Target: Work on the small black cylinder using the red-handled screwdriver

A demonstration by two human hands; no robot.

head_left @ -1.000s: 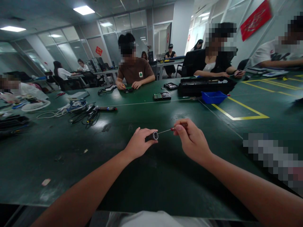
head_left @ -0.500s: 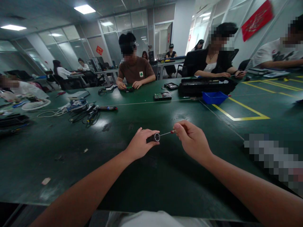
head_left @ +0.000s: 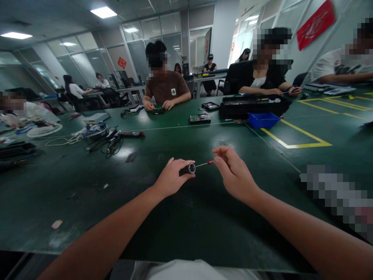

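Note:
A dark cylindrical part with a pale ring at its end (head_left: 191, 168) is gripped by my left hand (head_left: 171, 177), thumb below and fingers above. My right hand (head_left: 233, 169) is closed on a screwdriver (head_left: 210, 162) by its red handle. The thin metal shaft points left, and its tip reaches the ringed end of the dark part. Whether the tip sits inside that end or only touches it, I cannot tell. Both hands are above the green table (head_left: 140, 225).
Cables (head_left: 107, 142) and a dark rod-shaped tool (head_left: 132, 133) lie ahead to the left. A hard drive (head_left: 199, 118), a long black casing (head_left: 253, 105) and a blue bin (head_left: 264, 120) stand farther off. People sit across the table. A blurred-out object (head_left: 338, 198) is at right.
My right hand's fingers have shifted and opened slightly around the screwdriver handle. The left hand and the dark part have barely moved.

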